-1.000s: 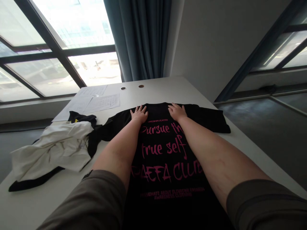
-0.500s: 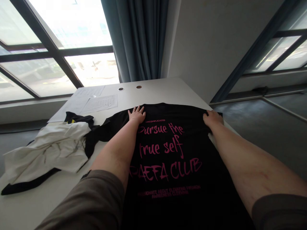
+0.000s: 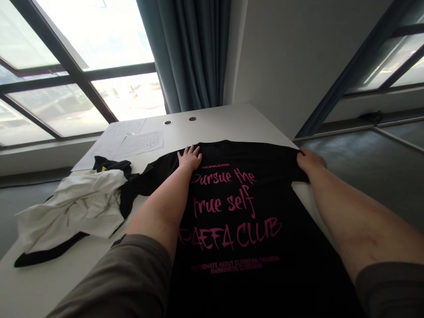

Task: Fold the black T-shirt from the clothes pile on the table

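A black T-shirt (image 3: 238, 207) with pink lettering lies spread flat on the white table (image 3: 225, 123), its collar end far from me. My left hand (image 3: 189, 158) lies open and flat on the shirt near the collar, fingers spread. My right hand (image 3: 310, 161) rests flat on the outer end of the shirt's right sleeve, at the table's right edge, with its fingers stretched outward and slightly blurred. It holds nothing that I can see.
A crumpled white and black garment (image 3: 73, 207) lies at the left of the table. Sheets of paper (image 3: 132, 139) sit at the far left. Two cable holes (image 3: 180, 120) are near the far edge. A curtain (image 3: 192, 53) and windows stand behind.
My right hand has slid from the shirt's middle near the collar outward along the right sleeve to its end. The left hand has stayed in place.
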`<state>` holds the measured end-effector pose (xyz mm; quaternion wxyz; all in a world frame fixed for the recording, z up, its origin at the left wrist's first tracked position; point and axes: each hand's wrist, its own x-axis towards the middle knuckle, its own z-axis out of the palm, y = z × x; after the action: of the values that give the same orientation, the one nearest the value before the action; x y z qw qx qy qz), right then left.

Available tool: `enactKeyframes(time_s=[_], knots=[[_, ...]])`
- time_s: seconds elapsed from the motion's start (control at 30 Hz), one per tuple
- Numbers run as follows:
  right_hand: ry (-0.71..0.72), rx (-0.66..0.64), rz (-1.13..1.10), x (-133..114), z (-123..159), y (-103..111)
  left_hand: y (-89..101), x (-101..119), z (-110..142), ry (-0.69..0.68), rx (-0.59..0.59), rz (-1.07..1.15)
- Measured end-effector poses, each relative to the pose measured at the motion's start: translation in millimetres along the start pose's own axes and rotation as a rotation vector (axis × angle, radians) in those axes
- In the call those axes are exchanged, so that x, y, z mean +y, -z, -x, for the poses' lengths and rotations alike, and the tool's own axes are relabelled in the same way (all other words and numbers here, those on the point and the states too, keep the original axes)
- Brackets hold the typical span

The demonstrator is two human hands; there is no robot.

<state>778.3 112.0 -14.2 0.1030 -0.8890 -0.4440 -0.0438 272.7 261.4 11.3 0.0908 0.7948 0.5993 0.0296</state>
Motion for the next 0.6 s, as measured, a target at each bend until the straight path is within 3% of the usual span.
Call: enactKeyframes(time_s=[0.13,0.4,0.47,0.6], knots=[[-0.294,0.046,-0.095,2.5,3.4,7.7,-2.9,-2.6,-2.3,0.0,0.026,-0.007],[-0.432,0.134,-0.182,-2.0,7.1,20.7,-2.9,-3.6,-1.7,-0.003,0.033,-0.011],[-0.395,0.197,-0.125,-7.1,10.0,24.5,-2.7,-3.5,-1.9,-0.001,0.027,-0.016],[-0.089,0.324,0.006,-39.5,28.5,38.4,-3.0,-3.0,-4.6,0.007,0.016,-0.025]])
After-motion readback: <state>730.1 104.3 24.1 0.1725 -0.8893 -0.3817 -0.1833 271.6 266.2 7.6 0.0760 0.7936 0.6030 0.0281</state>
